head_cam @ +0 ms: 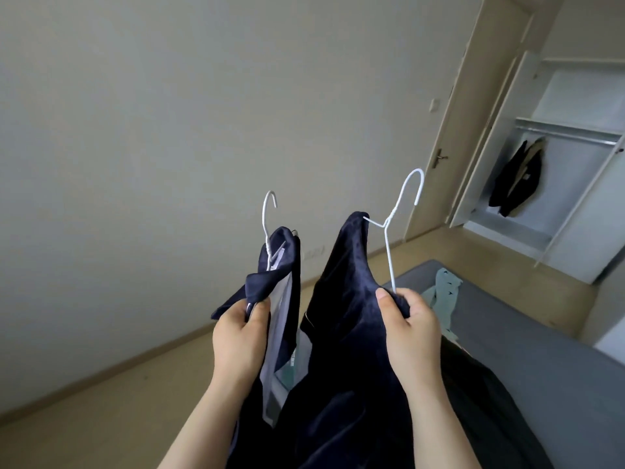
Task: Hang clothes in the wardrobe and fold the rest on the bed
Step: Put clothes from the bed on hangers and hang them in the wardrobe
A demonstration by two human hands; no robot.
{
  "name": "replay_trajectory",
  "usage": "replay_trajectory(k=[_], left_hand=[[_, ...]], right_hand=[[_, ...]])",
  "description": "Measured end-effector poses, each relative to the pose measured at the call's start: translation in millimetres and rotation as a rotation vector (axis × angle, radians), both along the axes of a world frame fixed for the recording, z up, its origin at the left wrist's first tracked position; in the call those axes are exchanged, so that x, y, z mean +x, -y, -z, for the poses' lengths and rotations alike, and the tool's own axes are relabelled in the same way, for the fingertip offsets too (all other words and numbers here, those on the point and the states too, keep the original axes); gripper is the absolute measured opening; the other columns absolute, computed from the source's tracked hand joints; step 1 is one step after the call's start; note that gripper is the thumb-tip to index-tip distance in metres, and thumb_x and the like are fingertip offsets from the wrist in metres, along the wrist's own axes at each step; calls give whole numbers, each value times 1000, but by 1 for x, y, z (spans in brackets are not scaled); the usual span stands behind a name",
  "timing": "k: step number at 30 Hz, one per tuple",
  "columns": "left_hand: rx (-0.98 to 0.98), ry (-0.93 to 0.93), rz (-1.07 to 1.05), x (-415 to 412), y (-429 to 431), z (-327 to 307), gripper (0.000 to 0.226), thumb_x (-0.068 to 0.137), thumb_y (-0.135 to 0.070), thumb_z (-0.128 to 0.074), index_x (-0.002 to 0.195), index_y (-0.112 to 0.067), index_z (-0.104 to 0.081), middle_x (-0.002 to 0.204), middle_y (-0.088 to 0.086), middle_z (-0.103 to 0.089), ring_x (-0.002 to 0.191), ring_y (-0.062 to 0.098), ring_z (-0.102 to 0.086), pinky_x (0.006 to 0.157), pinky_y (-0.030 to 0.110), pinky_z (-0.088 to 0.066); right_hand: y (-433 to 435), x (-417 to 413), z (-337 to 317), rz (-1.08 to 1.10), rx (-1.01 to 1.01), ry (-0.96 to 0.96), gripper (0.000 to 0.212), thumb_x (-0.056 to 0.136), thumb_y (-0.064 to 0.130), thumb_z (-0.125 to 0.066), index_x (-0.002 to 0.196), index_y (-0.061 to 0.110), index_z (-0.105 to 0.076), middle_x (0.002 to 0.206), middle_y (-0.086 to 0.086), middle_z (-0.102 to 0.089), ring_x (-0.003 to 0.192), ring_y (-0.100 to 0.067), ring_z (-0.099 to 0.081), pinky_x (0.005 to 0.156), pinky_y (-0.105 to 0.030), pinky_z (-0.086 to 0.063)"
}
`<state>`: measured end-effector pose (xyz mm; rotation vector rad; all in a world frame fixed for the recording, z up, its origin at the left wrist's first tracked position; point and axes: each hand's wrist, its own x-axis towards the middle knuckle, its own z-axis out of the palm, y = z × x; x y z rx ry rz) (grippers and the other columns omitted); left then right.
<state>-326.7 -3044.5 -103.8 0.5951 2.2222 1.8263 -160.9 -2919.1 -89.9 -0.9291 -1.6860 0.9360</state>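
Observation:
I hold up two dark navy garments on white wire hangers. My left hand (240, 336) grips the collar of a navy garment with a pale lining (282, 292), on a white hanger (269, 218). My right hand (411, 328) pinches a navy velvet garment (345, 333) together with the wire of a second white hanger (404, 211), whose hook points up. The open wardrobe (575, 184) stands at the far right, with a dark jacket (517, 179) hanging from its rail. The grey bed (507, 333) lies lower right, with a mint patterned garment (444, 289) on it.
A cream door (470, 137) stands shut left of the wardrobe. A bare wall fills the left side, with beige floor (118, 394) below it. More dark clothing (487, 401) lies on the bed near my right arm.

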Motion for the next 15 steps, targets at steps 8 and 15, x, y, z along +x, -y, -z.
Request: replay_trajectory(k=[8, 15], left_hand=[[1, -77, -173, -92, -23, -10, 40, 90, -25, -51, 60, -16, -26, 47, -7, -28, 46, 9, -22, 50, 31, -22], [4, -55, -281, -170, -39, -11, 41, 90, -24, -51, 60, -16, -24, 43, -9, -28, 43, 8, -23, 49, 30, -21]], right_hand=[[-40, -115, -9, -176, 44, -49, 26, 92, 32, -61, 76, 11, -58, 67, -8, -56, 61, -20, -48, 53, -21, -37], [-65, -211, -12, -331, 48, -21, 28, 90, 34, -61, 77, 11, -56, 64, -2, -53, 67, -28, -50, 61, -36, -43]])
